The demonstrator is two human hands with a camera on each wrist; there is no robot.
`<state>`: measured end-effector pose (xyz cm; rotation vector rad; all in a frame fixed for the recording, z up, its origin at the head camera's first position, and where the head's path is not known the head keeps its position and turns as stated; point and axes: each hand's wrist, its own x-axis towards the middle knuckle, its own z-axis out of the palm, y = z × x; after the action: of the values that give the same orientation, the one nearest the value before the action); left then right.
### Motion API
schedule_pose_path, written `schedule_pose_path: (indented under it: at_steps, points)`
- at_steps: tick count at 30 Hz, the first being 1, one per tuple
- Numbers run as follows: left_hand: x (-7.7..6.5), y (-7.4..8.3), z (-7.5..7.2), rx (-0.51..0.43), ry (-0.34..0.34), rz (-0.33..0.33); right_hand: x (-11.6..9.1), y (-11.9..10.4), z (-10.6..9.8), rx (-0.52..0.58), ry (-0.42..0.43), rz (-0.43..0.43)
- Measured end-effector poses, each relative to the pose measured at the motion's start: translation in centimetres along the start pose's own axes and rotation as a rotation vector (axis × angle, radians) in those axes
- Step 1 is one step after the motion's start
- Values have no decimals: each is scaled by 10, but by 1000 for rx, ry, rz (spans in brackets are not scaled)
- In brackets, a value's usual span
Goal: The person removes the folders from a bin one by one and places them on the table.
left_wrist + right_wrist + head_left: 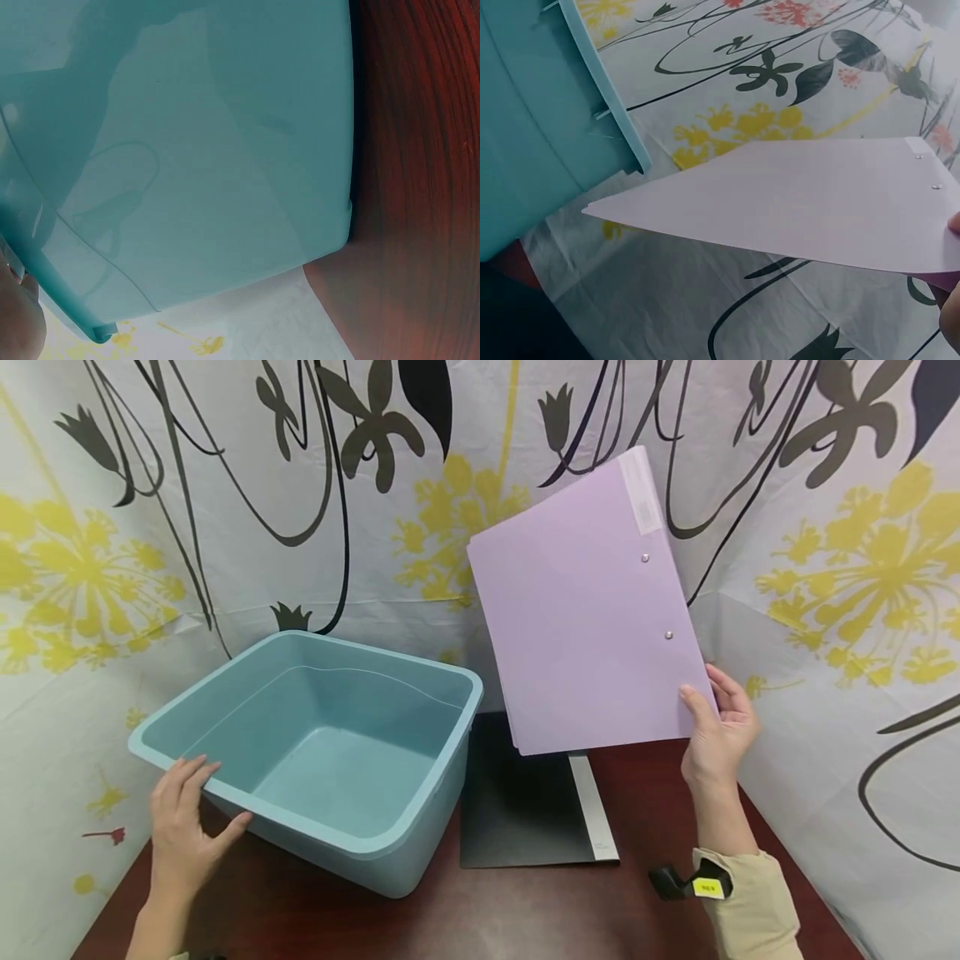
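My right hand (722,731) holds up a light purple file folder (585,610) by its lower right corner, the thumb on its front and the fingers behind. The folder has two metal rivets and a clear label pocket along its spine; in the right wrist view it is seen at a slant. At the left, my left hand (180,827) grips the near left rim of a blue-green plastic bin (427,793), fingers over the rim and thumb on the outer side. Nothing lies inside the bin. The left wrist view shows mostly the bin's outer wall (225,150).
A black folder (517,818) with a pale spine strip lies on the dark red-brown table (510,910), right of the bin and partly behind the purple folder. Patterned cloth (247,510) hangs behind and at both sides.
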<state>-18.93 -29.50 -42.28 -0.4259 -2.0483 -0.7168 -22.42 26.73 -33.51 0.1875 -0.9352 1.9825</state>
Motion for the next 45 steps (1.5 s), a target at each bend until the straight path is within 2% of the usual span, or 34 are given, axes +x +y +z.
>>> schedule_pose_path:
  at_steps: [9,22,28,35,39,45]
  points:
    - [-1,0,1,3,-29,-17,-5,-9,-14,-48,1,9]
    - [0,-1,4,-6,-2,6,-12,-15,-35,-172,3,47]
    - [-1,-1,1,-9,-33,-27,-14,-19,-47,-240,7,69]
    - [-2,-2,-1,-5,-57,-42,-14,-23,-63,-252,52,82]
    - [-3,-2,0,-6,-46,-37,-14,-24,-72,-253,72,85]
    - [-2,-2,0,-4,-13,-17,-13,-26,-86,-235,125,153]
